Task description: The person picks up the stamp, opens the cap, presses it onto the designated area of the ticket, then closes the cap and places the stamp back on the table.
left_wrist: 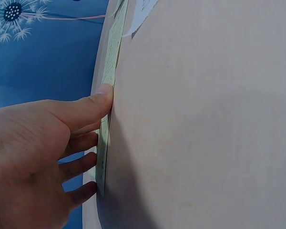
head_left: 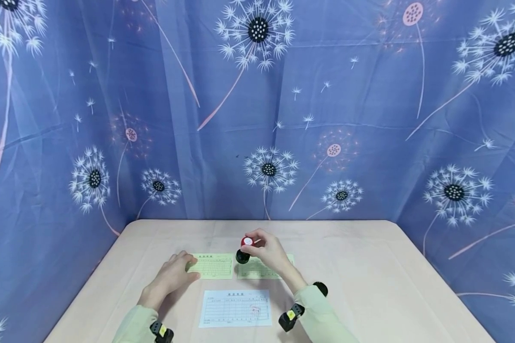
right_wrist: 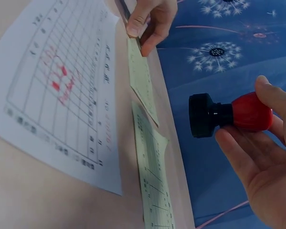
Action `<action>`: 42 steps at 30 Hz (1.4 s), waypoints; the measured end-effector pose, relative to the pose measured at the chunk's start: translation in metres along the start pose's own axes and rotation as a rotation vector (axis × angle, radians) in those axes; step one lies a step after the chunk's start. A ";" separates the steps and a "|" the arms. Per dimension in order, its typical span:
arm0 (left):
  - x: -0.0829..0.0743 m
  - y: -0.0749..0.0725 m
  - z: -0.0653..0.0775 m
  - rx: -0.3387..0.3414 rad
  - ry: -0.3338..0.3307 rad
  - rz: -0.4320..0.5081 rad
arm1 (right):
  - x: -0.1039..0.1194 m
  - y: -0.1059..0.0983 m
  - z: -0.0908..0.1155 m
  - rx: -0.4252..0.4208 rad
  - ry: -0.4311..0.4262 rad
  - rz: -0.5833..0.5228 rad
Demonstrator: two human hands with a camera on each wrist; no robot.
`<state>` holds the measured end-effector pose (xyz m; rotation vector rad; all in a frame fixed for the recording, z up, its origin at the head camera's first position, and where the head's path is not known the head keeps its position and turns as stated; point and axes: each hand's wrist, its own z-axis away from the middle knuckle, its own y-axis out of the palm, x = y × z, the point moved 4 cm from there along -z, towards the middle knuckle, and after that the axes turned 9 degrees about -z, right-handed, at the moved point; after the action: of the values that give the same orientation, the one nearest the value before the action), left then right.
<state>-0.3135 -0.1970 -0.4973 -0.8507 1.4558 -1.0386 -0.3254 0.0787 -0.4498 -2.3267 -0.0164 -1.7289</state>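
My right hand (head_left: 271,253) grips the red handle of a round stamp (right_wrist: 251,112), thumb on one side and fingers on the other. Its black base hangs over the gap between two green printed slips. The left green slip (head_left: 216,267) has my left hand (head_left: 171,275) at its left end, fingers spread, with thumb and fingertips touching the paper. Partly covered by my right hand and wrist is the right green slip (head_left: 257,269). Nearer to me lies a white printed form (head_left: 227,309), with a red stamp mark (right_wrist: 61,76) on its grid.
On the table (head_left: 377,276), a round black cap (head_left: 321,288) sits beside my right forearm, partly hidden by the sleeve. A blue dandelion-print curtain (head_left: 223,190) stands behind the table and along both sides. Each wrist carries a small black camera.
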 end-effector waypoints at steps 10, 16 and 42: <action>0.001 -0.003 -0.001 -0.009 0.009 -0.003 | -0.001 0.017 -0.004 0.080 -0.016 0.060; 0.002 0.000 -0.002 0.000 -0.002 0.000 | -0.008 0.023 -0.003 0.102 0.011 0.097; -0.001 -0.002 -0.001 0.003 -0.002 0.008 | -0.008 0.047 -0.009 0.140 -0.016 0.124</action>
<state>-0.3143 -0.1969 -0.4956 -0.8430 1.4548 -1.0342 -0.3293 0.0322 -0.4639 -2.1933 0.0035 -1.5965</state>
